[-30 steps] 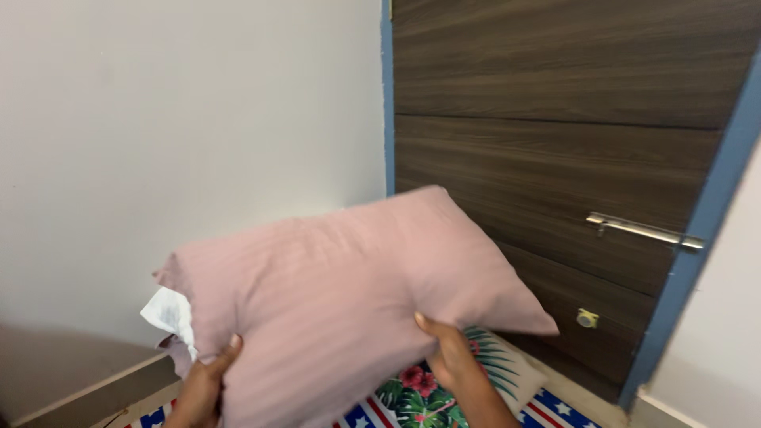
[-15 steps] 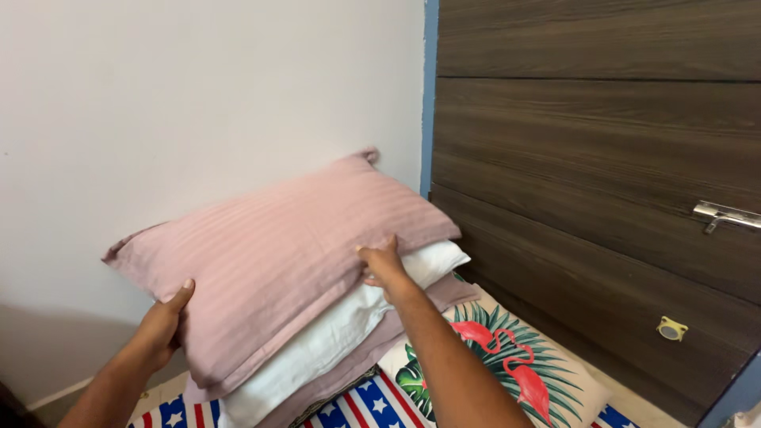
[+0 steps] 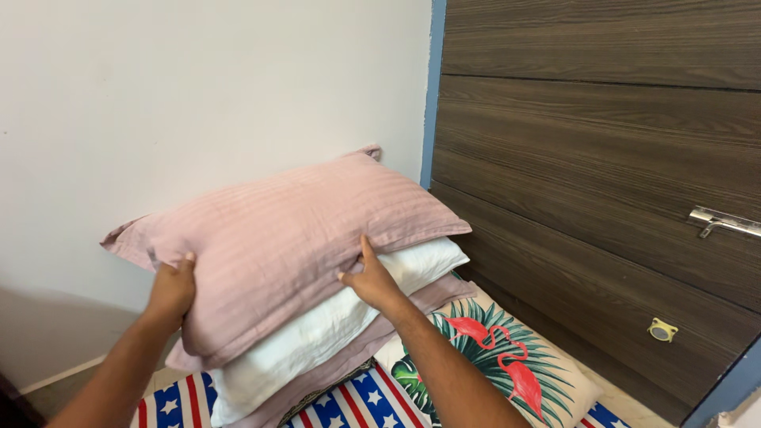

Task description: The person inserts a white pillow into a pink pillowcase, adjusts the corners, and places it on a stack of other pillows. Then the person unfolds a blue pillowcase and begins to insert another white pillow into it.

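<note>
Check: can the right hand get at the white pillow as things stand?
Probably yes. The right hand grips the front edge of the pink pillow, and the white pillow lies directly under it with its front side exposed. Nothing sits between them.

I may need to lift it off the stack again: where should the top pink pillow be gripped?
Best by its long front edge, coming from the near side, where the left hand and right hand already sit. The pink pillow leans back against the wall atop the white pillow, so its far edge looks blocked. Two spread grips should limit sagging.
</note>
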